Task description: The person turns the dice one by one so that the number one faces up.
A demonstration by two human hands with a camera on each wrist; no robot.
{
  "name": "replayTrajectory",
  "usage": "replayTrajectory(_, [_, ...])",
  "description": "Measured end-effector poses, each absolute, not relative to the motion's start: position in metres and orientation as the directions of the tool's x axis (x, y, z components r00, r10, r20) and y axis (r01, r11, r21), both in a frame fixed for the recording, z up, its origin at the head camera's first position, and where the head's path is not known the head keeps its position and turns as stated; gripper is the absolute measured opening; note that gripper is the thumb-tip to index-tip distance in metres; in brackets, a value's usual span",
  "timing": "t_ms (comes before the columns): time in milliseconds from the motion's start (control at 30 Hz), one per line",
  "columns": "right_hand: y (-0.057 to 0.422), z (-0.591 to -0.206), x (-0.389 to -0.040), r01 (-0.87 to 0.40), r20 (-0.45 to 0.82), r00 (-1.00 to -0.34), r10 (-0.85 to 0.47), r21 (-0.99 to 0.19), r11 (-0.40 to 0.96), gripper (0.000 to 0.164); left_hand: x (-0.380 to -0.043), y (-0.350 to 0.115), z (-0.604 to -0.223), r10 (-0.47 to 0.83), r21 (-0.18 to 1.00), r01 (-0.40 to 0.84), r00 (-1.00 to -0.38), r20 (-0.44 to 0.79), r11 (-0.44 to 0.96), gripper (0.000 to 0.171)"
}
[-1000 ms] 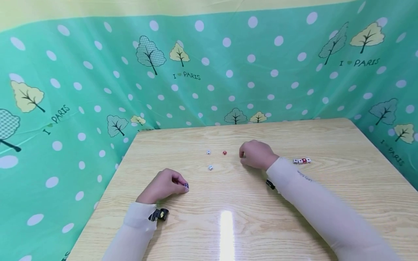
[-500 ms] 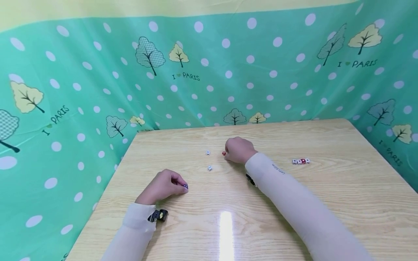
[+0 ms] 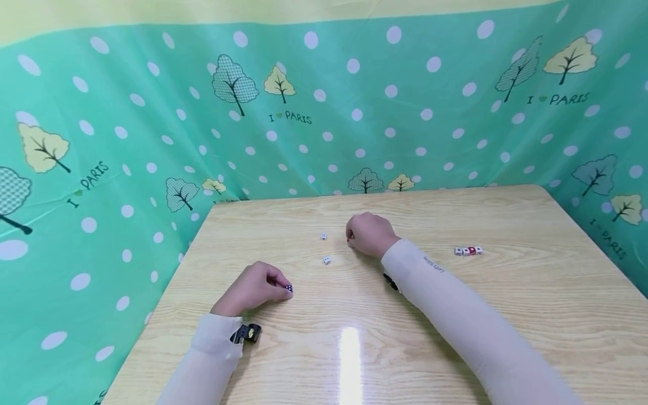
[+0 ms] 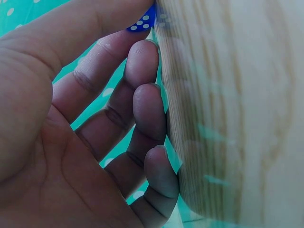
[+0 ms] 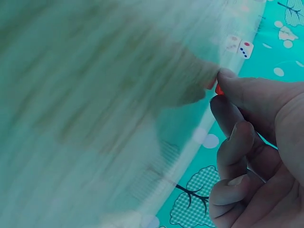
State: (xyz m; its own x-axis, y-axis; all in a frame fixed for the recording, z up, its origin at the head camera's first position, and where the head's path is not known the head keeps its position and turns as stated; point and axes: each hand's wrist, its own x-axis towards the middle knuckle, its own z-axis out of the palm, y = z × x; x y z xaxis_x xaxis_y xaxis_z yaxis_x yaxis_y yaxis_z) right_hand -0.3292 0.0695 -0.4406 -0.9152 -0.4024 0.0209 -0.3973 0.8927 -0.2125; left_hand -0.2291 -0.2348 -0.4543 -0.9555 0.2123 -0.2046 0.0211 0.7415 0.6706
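My left hand (image 3: pixel 255 289) pinches a blue die (image 3: pixel 288 288) with white pips between thumb and index finger, low at the table. The left wrist view shows that blue die (image 4: pixel 142 22) at the fingertips, the other fingers curled beside the tabletop. Farther back, my right hand (image 3: pixel 372 233) pinches a red die (image 5: pixel 219 89) between thumb and index finger, close to the wood. In the head view most of the red die is hidden by the fingers. Left of the right hand lie two white dice, a back one (image 3: pixel 324 236) and a front one (image 3: pixel 326 260).
A short row of dice (image 3: pixel 468 251), white with one red among them, lies on the wooden table (image 3: pixel 430 337) to the right of my right hand. A green patterned curtain (image 3: pixel 324 112) hangs along the back and sides. Light glares off the table's front.
My right hand has moved left to the red die and now pinches it. The left hand stays in place with the blue die.
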Motion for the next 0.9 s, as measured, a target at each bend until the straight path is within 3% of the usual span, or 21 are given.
replayTrajectory(433, [0.097,-0.440,-0.293,-0.489,0.063,-0.869,-0.490,-0.246,0.837,0.004,-0.231,-0.233,-0.454,0.234,0.678,0.046,-0.954,-0.189,0.734,0.014])
replayTrajectory(700, [0.123,-0.438,-0.256,-0.513,0.052,-0.850,-0.524,-0.302,0.803,0.002,-0.230,-0.233,-0.454,0.209,0.664,0.024,-0.957,-0.200,0.747,0.014])
replayTrajectory(900, [0.146,-0.437,-0.226,-0.518,0.031,-0.842,-0.539,-0.325,0.791,0.010,-0.228,-0.235,-0.455,0.205,0.664,0.022,-0.958,-0.199,0.747,0.013])
